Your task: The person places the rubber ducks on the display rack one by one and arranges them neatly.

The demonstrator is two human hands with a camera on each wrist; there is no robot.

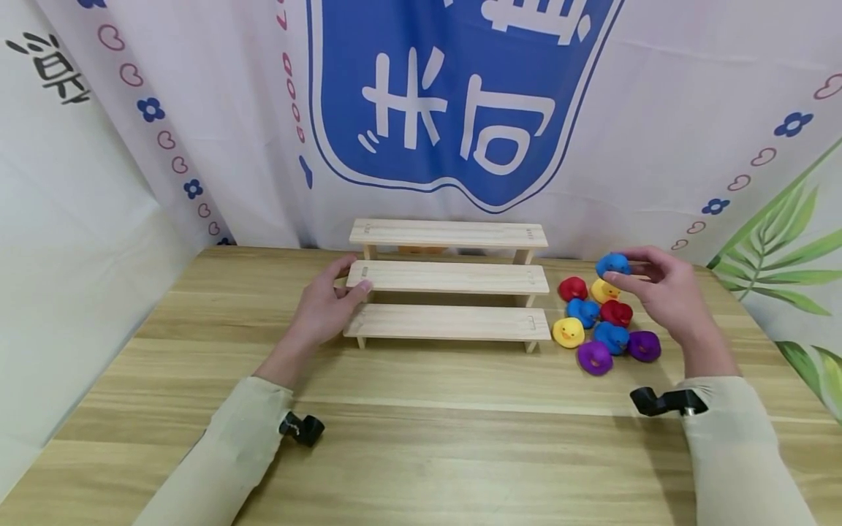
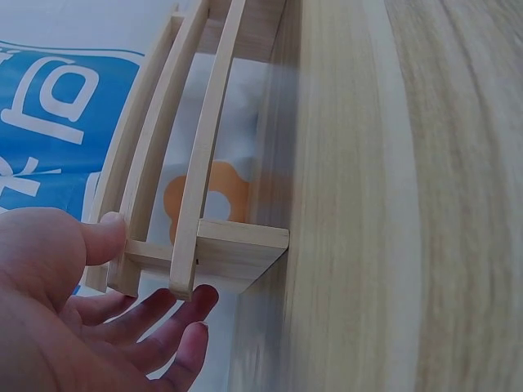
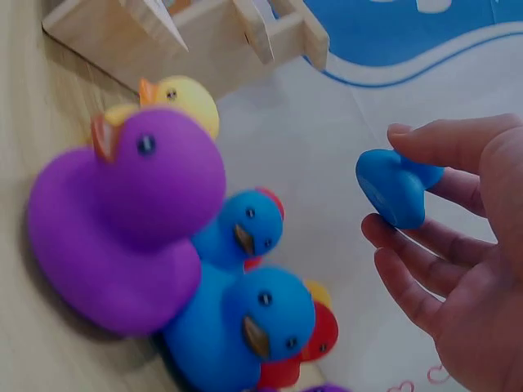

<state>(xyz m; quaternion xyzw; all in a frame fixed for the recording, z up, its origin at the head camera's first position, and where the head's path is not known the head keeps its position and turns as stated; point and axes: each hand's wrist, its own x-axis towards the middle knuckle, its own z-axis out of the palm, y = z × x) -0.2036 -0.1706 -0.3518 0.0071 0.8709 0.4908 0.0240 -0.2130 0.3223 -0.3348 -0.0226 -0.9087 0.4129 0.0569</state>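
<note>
A three-tier wooden step shelf (image 1: 454,321) stands on the table. My left hand (image 1: 327,305) holds the left end of its middle tier, with the thumb on top; in the left wrist view the other fingers (image 2: 159,314) reach round the tier ends. On the right, my right hand (image 1: 671,292) pinches a blue rubber duck (image 1: 612,264) between thumb and fingers, raised over the cluster. Close below it sits a yellow duck (image 1: 605,291). In the right wrist view the held duck (image 3: 391,189) shows its flat underside, and a purple duck (image 3: 139,220) looms nearby.
Beside the shelf's right end, several rubber ducks crowd together: a red duck (image 1: 573,288), a yellow duck (image 1: 569,332), a purple duck (image 1: 595,359) and more. Behind the table (image 1: 421,438) hangs a printed curtain (image 1: 658,131). Each sleeve has a black mount (image 1: 667,402) at the cuff.
</note>
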